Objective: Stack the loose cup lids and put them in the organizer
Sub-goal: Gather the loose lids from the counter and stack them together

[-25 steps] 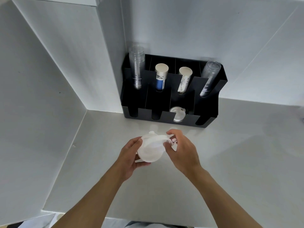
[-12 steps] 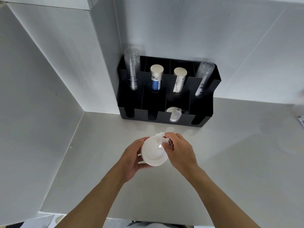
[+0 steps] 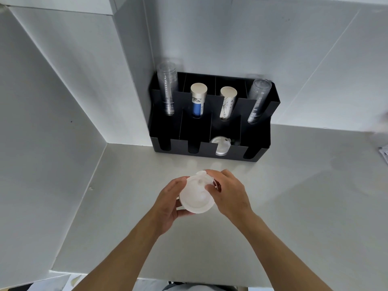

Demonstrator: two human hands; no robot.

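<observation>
A small stack of white cup lids (image 3: 196, 197) is held above the counter, in front of the black organizer (image 3: 258, 141). My left hand (image 3: 168, 203) cups the stack from the left and below. My right hand (image 3: 228, 193) pinches the stack's top right edge with thumb and fingers. More white lids (image 3: 220, 146) lie in the organizer's front row, in the third slot from the left. The other front slots look dark and their contents cannot be made out.
The organizer's back row holds two stacks of clear cups (image 3: 167, 92) (image 3: 257, 100) and two stacks of paper cups (image 3: 198, 100) (image 3: 227, 102). White walls close in at left and behind. The grey counter (image 3: 294, 196) spreads to the right, with something pale at its right edge (image 3: 383, 153).
The lids in my hands have tilted upright and come together into one stack. Both hands stay in the same place in front of the organizer.
</observation>
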